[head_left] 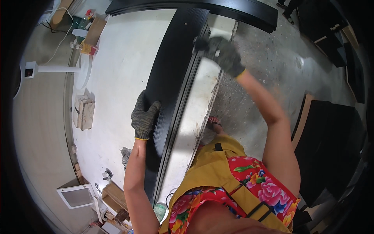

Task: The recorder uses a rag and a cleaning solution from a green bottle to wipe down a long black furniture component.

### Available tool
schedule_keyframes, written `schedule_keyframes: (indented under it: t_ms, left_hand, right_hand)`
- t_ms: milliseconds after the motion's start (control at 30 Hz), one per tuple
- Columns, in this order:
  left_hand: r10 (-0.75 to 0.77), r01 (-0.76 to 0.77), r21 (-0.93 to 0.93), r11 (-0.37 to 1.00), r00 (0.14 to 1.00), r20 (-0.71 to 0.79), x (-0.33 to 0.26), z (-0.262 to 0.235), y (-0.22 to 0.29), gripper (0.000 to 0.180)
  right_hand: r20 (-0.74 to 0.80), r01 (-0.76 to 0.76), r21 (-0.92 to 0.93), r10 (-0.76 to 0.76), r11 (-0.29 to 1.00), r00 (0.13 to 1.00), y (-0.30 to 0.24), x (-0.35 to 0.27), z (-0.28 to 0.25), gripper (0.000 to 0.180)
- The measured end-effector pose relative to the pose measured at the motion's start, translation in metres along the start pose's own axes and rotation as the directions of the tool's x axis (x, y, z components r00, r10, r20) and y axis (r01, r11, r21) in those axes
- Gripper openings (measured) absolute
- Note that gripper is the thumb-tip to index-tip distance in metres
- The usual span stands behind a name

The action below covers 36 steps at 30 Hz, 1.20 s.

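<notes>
A long black board (177, 50) with wood-grain texture and a grooved right edge lies along the white worktable, running away from me. My left hand (145, 119), in a dark knitted glove with a yellow cuff, grips the board's left edge, its thumb lying toward the top face. At the board's far right edge is my right hand (225, 57), gloved the same way and blurred by motion. Its fingers are closed around a small dark object (201, 43), whose kind I cannot make out. Across the far end lie more black boards (241, 11).
The white table (113, 74) has a worn right edge. A block-shaped bundle (84, 112), a white fan-like stand (58, 69) and a cardboard box (94, 32) sit along its left side. Black panels (331, 144) stand on the floor at right. Another person's feet (287, 15) show at far right.
</notes>
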<state>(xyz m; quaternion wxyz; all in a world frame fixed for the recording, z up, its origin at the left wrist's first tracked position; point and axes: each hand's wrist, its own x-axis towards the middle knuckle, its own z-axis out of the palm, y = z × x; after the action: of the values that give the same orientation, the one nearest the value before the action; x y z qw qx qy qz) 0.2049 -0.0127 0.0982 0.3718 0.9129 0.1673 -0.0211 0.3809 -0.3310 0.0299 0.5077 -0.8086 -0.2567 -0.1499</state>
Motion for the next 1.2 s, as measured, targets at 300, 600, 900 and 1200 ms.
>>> schedule_keyframes:
  t_ms: [300,600,900,1200]
  left_hand:
    - [0.039,-0.05,-0.092,0.995,0.993,-0.114,0.009,-0.001,-0.021,0.068]
    - [0.285,-0.296,-0.002,0.955,0.919,-0.271,-0.096,0.031,-0.043,0.077]
    - [-0.224,-0.179,-0.591,0.787,0.809,-0.544,-0.269,0.002,-0.05,0.045]
    - [-0.345,-0.376,-0.707,0.599,0.675,-0.652,-0.299,-0.022,-0.082,0.044]
  right_hand:
    - [0.267,-0.066,0.163,0.02,0.984,0.963,-0.111,-0.12,0.045,0.063]
    - [0.367,-0.574,0.601,0.445,0.556,0.817,-0.074,-0.128,0.045,0.047]
    - [0.689,-0.673,0.373,0.295,0.638,0.662,-0.188,-0.11,0.092,0.037]
    - [0.682,-0.617,0.463,0.189,0.637,0.706,-0.237,-0.142,0.099,0.054]
